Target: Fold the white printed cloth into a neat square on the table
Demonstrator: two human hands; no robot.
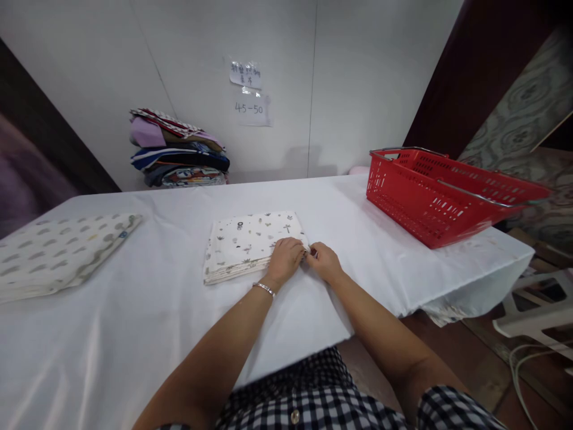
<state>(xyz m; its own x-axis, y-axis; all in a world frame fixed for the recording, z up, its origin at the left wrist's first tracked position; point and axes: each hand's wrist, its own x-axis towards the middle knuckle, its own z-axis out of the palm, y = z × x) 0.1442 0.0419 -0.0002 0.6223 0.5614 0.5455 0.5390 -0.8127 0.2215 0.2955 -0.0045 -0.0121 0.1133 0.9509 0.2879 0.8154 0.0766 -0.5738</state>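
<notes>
A white cloth with small printed plants and figures lies folded in several layers on the table, in front of me. My left hand is closed on its near right corner, with a silver bracelet at the wrist. Right beside it, my right hand pinches the edge at the same corner. The fingertips of both hands nearly meet there, and the bit of fabric between them is mostly hidden.
A white sheet covers the table. At the left lies another folded printed cloth. Against the wall rises a stack of folded fabrics, below taped paper signs. A red basket stands at the right, and a white stool beyond the table edge.
</notes>
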